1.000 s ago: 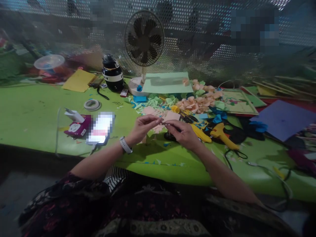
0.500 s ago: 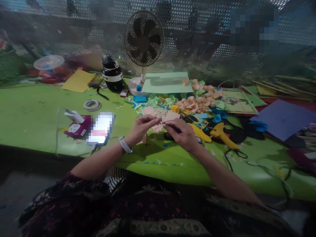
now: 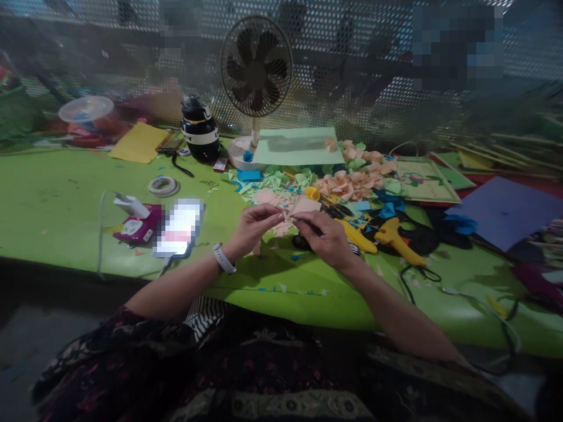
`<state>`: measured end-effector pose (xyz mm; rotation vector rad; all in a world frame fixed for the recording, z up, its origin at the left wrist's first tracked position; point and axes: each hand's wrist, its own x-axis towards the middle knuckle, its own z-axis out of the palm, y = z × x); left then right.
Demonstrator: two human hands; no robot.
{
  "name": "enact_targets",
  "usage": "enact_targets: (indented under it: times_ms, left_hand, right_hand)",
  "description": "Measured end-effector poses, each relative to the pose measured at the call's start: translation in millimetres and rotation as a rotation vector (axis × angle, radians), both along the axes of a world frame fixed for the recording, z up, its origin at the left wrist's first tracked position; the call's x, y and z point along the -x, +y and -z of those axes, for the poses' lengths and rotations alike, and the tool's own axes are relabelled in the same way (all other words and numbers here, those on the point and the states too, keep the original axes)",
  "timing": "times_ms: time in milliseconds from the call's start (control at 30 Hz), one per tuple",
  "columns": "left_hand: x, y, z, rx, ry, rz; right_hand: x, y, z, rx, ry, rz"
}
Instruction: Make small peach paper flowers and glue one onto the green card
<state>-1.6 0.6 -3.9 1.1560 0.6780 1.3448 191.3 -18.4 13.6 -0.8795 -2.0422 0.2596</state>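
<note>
Pink paper (image 3: 286,215), a small bit of it, sits where the fingertips of both hands meet, above the green table (image 3: 264,293). The left hand (image 3: 254,232) pinches it between thumb and forefinger. The right hand (image 3: 329,239) is closed around a thin dark stick (image 3: 298,220), mostly hidden by its fingers; whether the tip touches the paper, I cannot tell. Just behind the hands lie a pink square (image 3: 307,203) and loose scraps (image 3: 264,197). Farther back, petals (image 3: 347,184) in peach and green heap up beside a pale green sheet (image 3: 294,153), near the fan (image 3: 256,67). Left of the fan, a bottle (image 3: 200,136) stands upright. Right of the right hand is a yellow glue gun (image 3: 401,245). Well left of the left hand, a phone (image 3: 179,227) lies beside a purple adapter (image 3: 139,230), with tape (image 3: 163,187) behind them.
</note>
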Motion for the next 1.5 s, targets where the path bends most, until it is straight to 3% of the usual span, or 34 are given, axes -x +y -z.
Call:
enact_targets:
  times_ms: [233,633,867,1000,1500]
  left_hand:
    - [-1,-1,-1.1,-0.010,0.037,-0.006]
    - [-1,-3,-1.0,-0.033,0.054,-0.005]
    - [0,-2,-3.9,-0.069,0.077,-0.090]
    - [-1,-3,-5.4,-0.035,0.053,-0.047]
    - [0,-1,1.5,-0.008,0.020,0.021]
  right_hand:
    - [-1,-2,-4.7,0.163,-0.018,0.011]
    - [-1,-3,-5.7,0.249,-0.046,-0.003]
    - [1,-2,-0.8,0.058,-0.042,0.040]
    - [1,-1,1.9,0.017,-0.037,0.012]
    - [-1,-2,-8.2,0.265,-0.030,-0.086]
